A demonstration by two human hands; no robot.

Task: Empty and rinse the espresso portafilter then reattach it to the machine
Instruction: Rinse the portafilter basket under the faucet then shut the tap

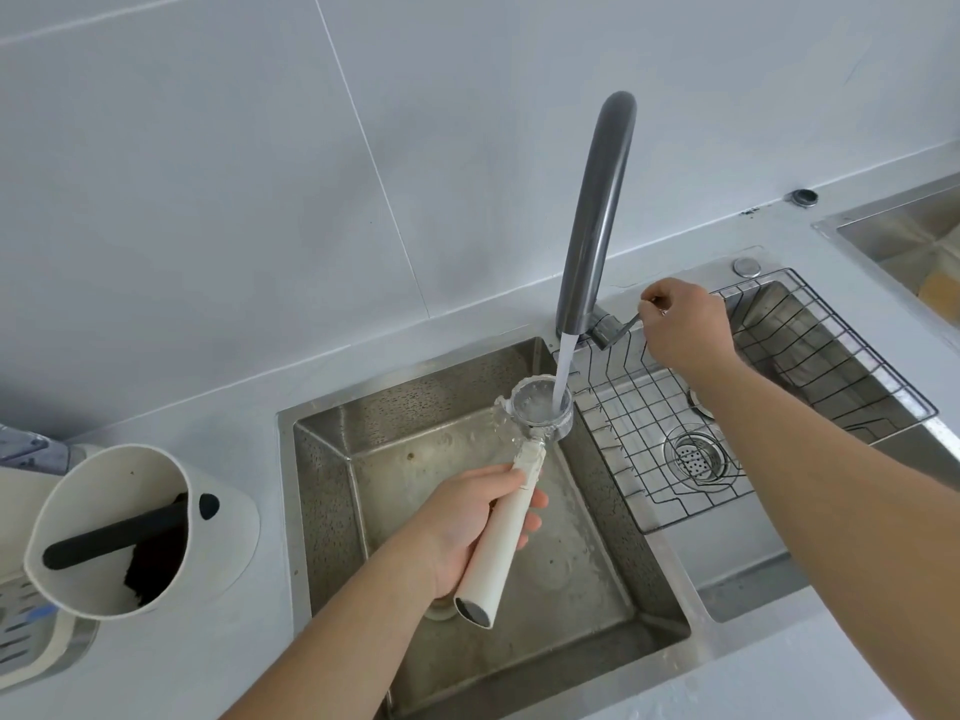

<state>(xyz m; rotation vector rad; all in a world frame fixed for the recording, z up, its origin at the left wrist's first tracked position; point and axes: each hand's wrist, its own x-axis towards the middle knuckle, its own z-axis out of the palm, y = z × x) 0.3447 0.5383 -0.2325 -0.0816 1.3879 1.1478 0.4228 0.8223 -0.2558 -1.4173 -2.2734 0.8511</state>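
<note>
My left hand (467, 522) grips the white handle of the portafilter (540, 415) over the steel sink (322, 459). Its round metal basket faces up under the grey faucet (597, 210). A stream of water (563, 371) runs from the spout into the basket and spills over its rim. My right hand (685, 330) is closed on the faucet lever (626, 322) behind the sink. The espresso machine is not clearly in view.
A white knock box (208, 553) with a black bar and dark coffee grounds stands on the counter left of the sink. A wire rack (810, 356) spans the sink's right half above a drain strainer (693, 457). A second basin (904, 236) lies at far right.
</note>
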